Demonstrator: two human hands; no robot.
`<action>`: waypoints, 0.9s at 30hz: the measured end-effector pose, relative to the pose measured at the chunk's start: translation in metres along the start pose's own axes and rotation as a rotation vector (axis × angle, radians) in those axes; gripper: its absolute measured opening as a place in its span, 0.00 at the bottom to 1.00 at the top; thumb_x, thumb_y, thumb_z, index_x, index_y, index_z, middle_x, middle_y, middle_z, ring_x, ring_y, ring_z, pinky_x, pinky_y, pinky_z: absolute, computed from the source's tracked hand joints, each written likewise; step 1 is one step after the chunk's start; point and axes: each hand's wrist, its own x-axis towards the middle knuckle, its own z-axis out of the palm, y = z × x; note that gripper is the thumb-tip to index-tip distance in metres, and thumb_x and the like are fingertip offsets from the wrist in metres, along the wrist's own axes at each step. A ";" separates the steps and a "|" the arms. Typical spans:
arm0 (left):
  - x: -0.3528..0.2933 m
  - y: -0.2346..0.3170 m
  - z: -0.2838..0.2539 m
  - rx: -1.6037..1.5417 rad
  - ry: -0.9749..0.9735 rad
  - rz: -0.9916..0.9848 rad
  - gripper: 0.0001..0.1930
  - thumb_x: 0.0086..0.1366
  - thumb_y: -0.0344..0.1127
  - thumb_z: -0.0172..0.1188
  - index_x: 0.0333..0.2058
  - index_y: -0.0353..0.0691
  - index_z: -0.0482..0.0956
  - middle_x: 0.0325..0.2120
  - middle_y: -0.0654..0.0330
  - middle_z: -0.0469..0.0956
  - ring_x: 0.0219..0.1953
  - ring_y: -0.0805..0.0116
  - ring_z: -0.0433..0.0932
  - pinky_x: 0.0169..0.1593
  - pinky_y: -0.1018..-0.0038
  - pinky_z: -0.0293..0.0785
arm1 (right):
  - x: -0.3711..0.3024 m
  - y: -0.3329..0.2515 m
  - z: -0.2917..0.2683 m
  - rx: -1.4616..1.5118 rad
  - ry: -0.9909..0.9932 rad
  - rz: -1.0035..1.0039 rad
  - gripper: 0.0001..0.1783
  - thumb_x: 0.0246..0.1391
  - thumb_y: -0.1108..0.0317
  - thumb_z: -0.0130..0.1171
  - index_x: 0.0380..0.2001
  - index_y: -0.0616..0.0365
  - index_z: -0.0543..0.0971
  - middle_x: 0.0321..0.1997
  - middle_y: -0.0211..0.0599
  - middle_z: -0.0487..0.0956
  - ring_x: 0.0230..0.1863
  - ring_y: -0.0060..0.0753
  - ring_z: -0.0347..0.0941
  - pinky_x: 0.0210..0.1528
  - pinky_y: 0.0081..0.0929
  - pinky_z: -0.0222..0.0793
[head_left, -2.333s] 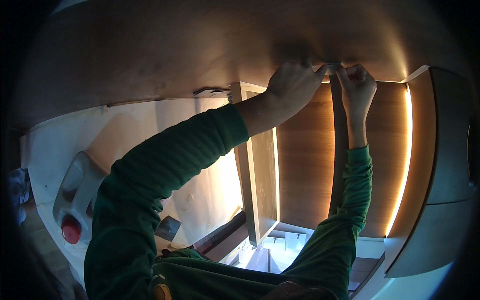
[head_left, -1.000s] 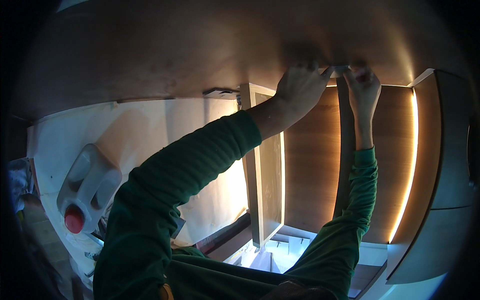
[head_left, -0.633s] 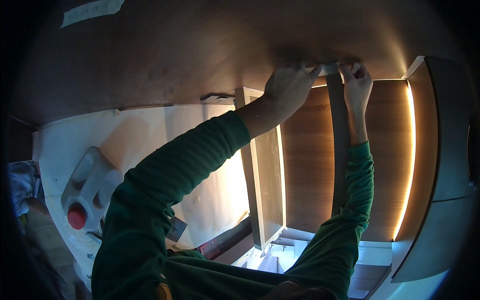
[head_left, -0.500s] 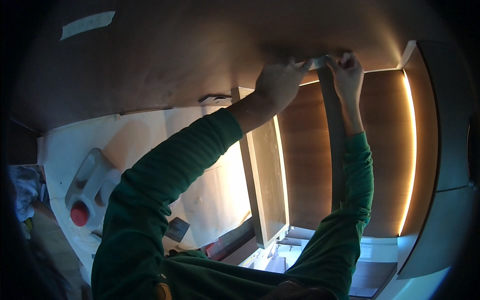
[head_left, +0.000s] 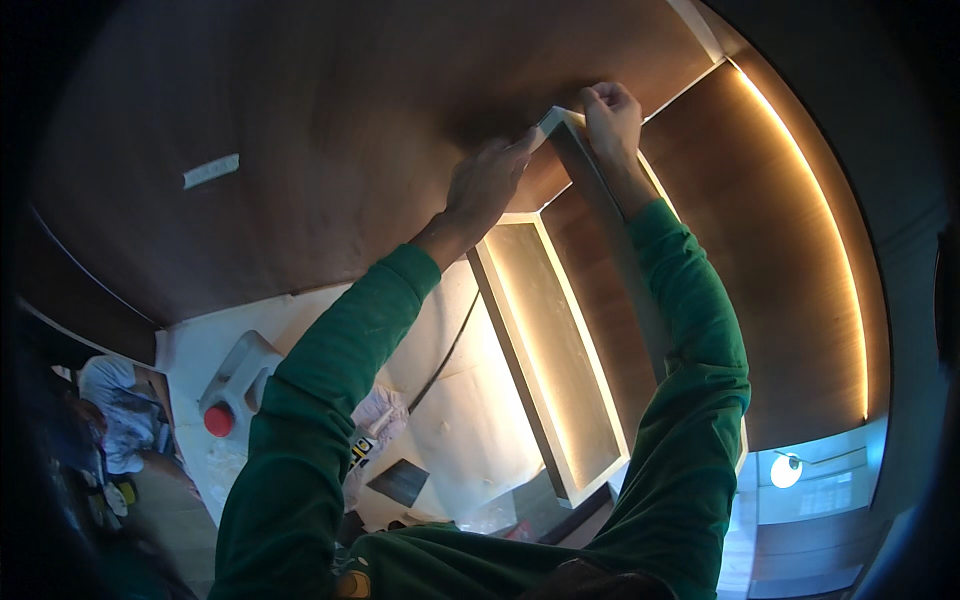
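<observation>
Above me, both hands work at the upper end of a dark shelf board beside a wide brown wood panel. A short pale strip crosses that end of the board. My left hand reaches up from the left, its fingertips pinched together at the strip's near-left end; whatever is between them is hidden. On the other side of the board, my right hand has its fingers curled into a pinch close to the panel. What it grips is too small to make out.
A lit shelf frame hangs left of the board, and a light strip curves along the right. Below left are a white jug with a red cap, a dark square piece, a cable and another person.
My view has turned and tilted, so the board and panel look slanted. Both hands remain at the board's upper end. The right hand's fingers look more tightly curled.
</observation>
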 end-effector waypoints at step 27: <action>0.038 0.000 0.014 -0.404 -0.007 -0.682 0.16 0.68 0.48 0.59 0.31 0.40 0.82 0.19 0.62 0.81 0.21 0.70 0.80 0.30 0.72 0.75 | -0.050 -0.022 -0.049 -0.600 -0.410 -0.794 0.20 0.49 0.65 0.60 0.49 0.46 0.84 0.53 0.45 0.73 0.56 0.52 0.70 0.53 0.43 0.76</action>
